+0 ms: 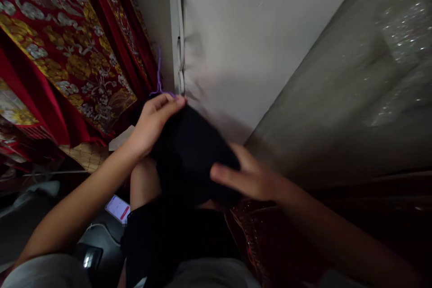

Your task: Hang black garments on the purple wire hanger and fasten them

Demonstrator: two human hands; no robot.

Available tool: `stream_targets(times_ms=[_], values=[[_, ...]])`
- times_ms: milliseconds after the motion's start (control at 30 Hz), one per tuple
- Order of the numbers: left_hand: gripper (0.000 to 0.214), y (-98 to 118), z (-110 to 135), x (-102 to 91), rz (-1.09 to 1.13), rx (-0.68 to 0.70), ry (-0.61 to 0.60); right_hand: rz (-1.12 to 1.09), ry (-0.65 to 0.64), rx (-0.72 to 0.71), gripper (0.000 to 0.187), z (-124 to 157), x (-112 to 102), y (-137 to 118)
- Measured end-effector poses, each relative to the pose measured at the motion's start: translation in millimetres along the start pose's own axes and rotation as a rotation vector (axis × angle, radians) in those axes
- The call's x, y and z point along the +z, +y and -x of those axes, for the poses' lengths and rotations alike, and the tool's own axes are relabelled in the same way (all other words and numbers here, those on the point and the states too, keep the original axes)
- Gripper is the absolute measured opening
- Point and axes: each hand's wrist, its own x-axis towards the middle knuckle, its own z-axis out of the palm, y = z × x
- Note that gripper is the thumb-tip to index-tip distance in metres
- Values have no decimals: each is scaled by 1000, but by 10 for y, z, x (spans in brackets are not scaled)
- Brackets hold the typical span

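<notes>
A black garment [189,148] hangs between my two hands, over my knees; its exact kind does not show in the dark cloth. My left hand [153,119] pinches its upper edge, thumb on top, right beside a purple hanger [161,91] whose hook points up. Whether the hanger sits inside the cloth is hidden. Slightly blurred, my right hand [248,175] grips the lower right edge of the garment, with the thumb over the cloth and the fingers behind it.
Red brocade cloth [77,58] with gold and silver flowers hangs at the left. Ahead stands a pale wall panel [256,31], with clear plastic wrapping [405,45] at the right. A lit phone [118,208] lies by my left leg, near a dark shiny object [89,256] and a cable.
</notes>
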Motion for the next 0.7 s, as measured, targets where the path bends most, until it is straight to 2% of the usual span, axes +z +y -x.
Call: stream_targets(times_ms=[67, 100, 133, 167, 200, 267, 300, 367, 467, 533, 600, 700], values=[[13, -40, 135, -37, 131, -198, -60, 18, -349, 13, 54, -45, 78, -12], [12, -62, 198, -84, 172, -278, -89, 45, -423, 42, 51, -103, 59, 28], [12, -82, 259, -148, 195, -342, -120, 89, -410, 68, 46, -175, 1, 107], [14, -97, 317, -225, 198, -387, -162, 146, -303, 77, 41, -255, -86, 226], [15, -105, 374, -310, 175, -416, -223, 209, -128, 66, 36, -335, -193, 380], [17, -101, 488, -483, 53, -434, -372, 292, 328, -11, 41, -468, -413, 754], [16, -96, 545, -562, -47, -421, -439, 286, 426, -8, 51, -510, -500, 947], [18, -95, 647, -698, -270, -355, -502, 147, 385, 85, 58, -536, -585, 1280], [24, -169, 710, -873, -477, -234, -406, -70, 173, 303, 56, -469, -511, 1555], [23, -269, 659, -987, -566, -170, -283, -152, 175, 409, 58, -442, -444, 1581], [23, -378, 554, -1078, -646, -56, -119, -234, 339, 410, 58, -507, -469, 1501], [29, -518, 412, -1083, -684, 194, 178, -295, 668, 223, 54, -798, -719, 1250]])
